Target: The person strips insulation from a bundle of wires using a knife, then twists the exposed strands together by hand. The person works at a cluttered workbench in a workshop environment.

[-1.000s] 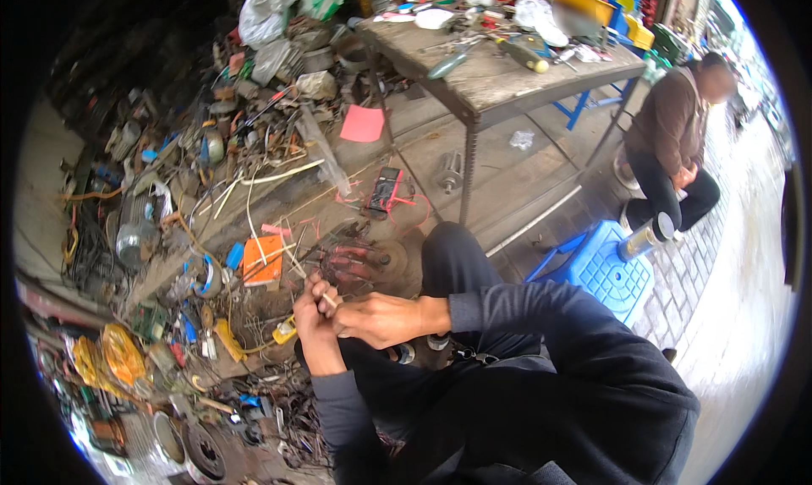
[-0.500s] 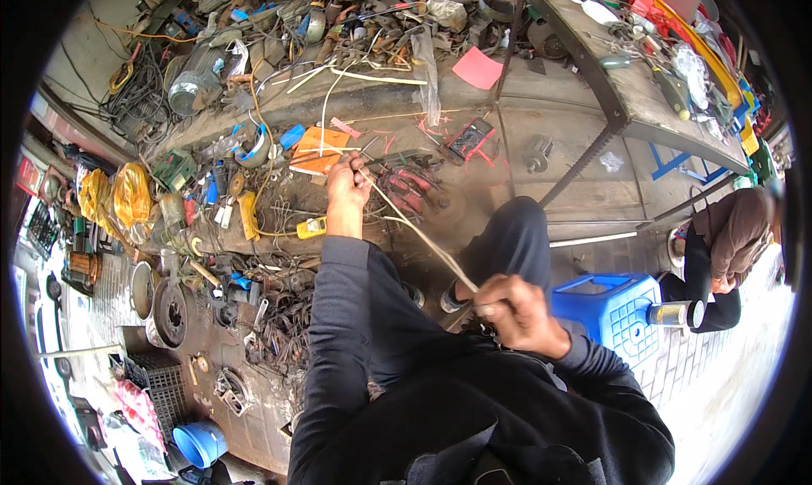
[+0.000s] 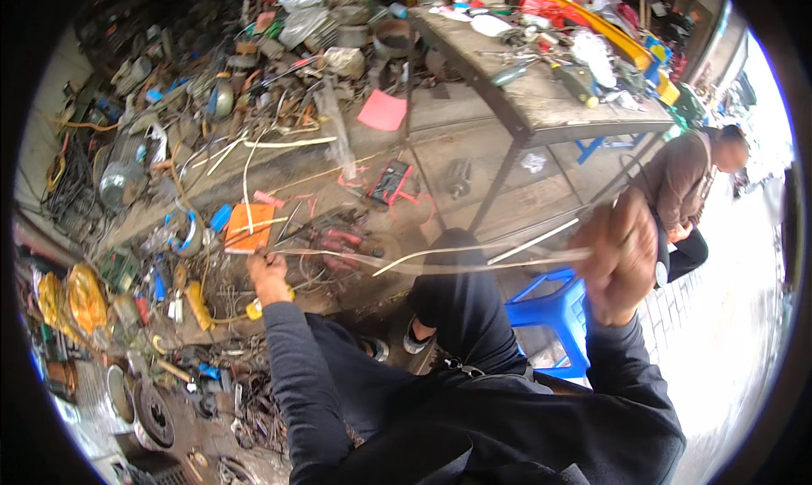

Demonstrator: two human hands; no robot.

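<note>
A pale, thin cord (image 3: 457,267) stretches between my two hands, blurred by motion, and seems to be in more than one strand. My left hand (image 3: 269,275) is closed on its left end, close to an orange booklet-like piece (image 3: 249,228). Off to the right, my right hand (image 3: 617,257) is raised and strongly smeared, with the cord's other end running into its fingers. Beyond the cord lie red-handled tools (image 3: 342,241) and a dark meter-like device (image 3: 392,181) with red leads.
Piled metal parts (image 3: 245,71) cover the back left. A metal-framed table (image 3: 507,96) with tools stands at the far right. Near my right arm is a blue plastic stool (image 3: 550,316). Another person (image 3: 677,180) sits beyond it. A pink sheet (image 3: 382,110) lies further back.
My right hand has swung up and to the right, pulling the cord from a slant to nearly level. The view has shifted right; my left hand still grips its end near the orange piece.
</note>
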